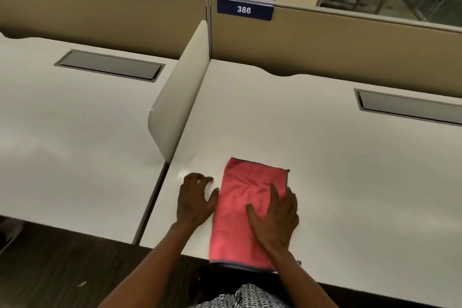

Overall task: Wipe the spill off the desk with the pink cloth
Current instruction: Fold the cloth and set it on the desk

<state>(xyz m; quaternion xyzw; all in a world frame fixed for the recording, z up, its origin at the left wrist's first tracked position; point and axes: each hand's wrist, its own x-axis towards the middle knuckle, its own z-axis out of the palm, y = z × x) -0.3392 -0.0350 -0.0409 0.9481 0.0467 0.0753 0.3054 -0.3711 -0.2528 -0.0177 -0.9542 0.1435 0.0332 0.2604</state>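
Note:
The pink cloth (236, 210), folded into a long rectangle with a grey hem, lies on the white desk (337, 170) near its front edge, its near end hanging slightly over. My right hand (275, 220) presses flat on the cloth's right half, fingers spread, wrinkling the fabric. My left hand (195, 200) rests on the bare desk just left of the cloth, fingers apart, thumb touching the cloth's edge. A faint shiny wet patch (185, 172) shows just beyond my left hand's fingertips.
A low white divider panel (180, 97) separates this desk from the neighbouring desk (75, 132) on the left. Grey cable hatches (110, 65) (410, 107) sit in both tops. A tan partition with a "386" sign (245, 9) stands behind.

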